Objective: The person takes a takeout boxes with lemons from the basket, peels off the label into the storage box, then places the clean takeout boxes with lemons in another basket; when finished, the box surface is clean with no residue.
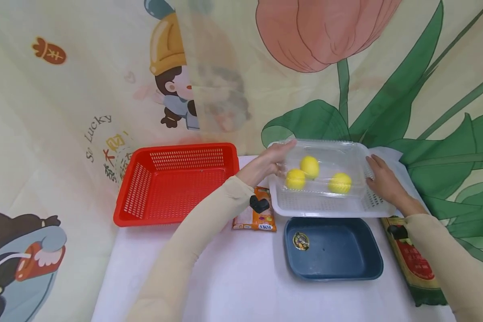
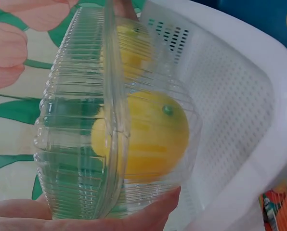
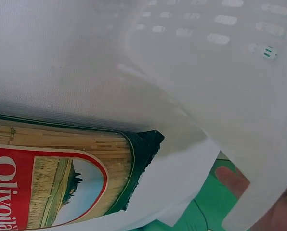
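Observation:
A clear plastic clamshell box (image 1: 326, 154) with three lemons inside is held over the white basket (image 1: 281, 210). One lemon (image 2: 155, 134) with a green stem end shows large through the ribbed plastic in the left wrist view. My left hand (image 1: 267, 161) grips the box's left end, its fingers (image 2: 153, 211) along the plastic. At the opposite end my right hand (image 1: 388, 183) holds the box, with fingertips at its edge. In the right wrist view the basket wall hides most of that right hand (image 3: 278, 207).
To the left stands a red basket (image 1: 177, 219). An orange packet (image 1: 265, 221) lies between the baskets. In front of the white basket is a blue tub (image 1: 334, 250) with a round sticker. A pasta bag (image 1: 416, 264) lies under the right forearm. Printed cloth (image 1: 233, 67) hangs behind.

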### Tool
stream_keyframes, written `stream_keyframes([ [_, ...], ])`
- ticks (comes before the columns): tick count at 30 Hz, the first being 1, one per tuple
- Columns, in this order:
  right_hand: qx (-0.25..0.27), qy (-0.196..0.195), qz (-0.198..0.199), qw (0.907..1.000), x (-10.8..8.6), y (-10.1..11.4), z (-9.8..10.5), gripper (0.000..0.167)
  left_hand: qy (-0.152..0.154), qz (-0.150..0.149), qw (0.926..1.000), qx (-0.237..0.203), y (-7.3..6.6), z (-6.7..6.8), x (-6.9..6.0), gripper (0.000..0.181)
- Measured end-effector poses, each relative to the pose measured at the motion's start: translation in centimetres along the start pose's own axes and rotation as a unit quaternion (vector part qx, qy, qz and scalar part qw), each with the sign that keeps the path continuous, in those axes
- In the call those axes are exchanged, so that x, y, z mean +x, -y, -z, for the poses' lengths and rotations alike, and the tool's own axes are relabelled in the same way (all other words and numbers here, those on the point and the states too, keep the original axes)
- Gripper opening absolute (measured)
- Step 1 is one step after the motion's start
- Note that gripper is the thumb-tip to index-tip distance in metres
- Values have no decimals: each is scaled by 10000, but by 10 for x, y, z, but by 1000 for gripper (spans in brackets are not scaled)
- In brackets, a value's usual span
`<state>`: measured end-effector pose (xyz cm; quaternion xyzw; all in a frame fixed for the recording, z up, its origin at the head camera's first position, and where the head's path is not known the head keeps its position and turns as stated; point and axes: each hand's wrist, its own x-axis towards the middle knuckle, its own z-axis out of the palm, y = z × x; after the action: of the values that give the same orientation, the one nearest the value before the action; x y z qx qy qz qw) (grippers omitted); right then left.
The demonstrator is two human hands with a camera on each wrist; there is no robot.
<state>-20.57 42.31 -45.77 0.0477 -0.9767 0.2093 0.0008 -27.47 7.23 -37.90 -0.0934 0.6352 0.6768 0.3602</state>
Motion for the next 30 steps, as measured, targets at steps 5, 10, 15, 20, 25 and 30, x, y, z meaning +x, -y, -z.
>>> stream_keyframes([
  [5, -3, -50, 86, 10000, 4, -1, 4, 75, 80, -10, 10000, -23, -1, -10, 14, 74],
  [10, 20, -20, 45, 10000, 4, -3, 6, 76, 7, -13, 9999, -135, 4, -18, 26, 73],
  [15, 92, -1, -27, 10000, 6, -4, 5, 77, -112, -70, 9997, -224, 14, -25, 39, 74],
  [20, 92, 15, -39, 9999, 6, -2, 2, 77, -172, -131, 9995, -245, 22, -29, 50, 77],
  [25, 87, 26, -52, 9999, 4, -1, 0, 76, -226, -208, 9993, -203, 29, -31, 58, 79],
  [30, 87, 100, -100, 9999, 2, -2, 1, 75, -462, -314, 9982, -197, 36, -35, 63, 78],
])
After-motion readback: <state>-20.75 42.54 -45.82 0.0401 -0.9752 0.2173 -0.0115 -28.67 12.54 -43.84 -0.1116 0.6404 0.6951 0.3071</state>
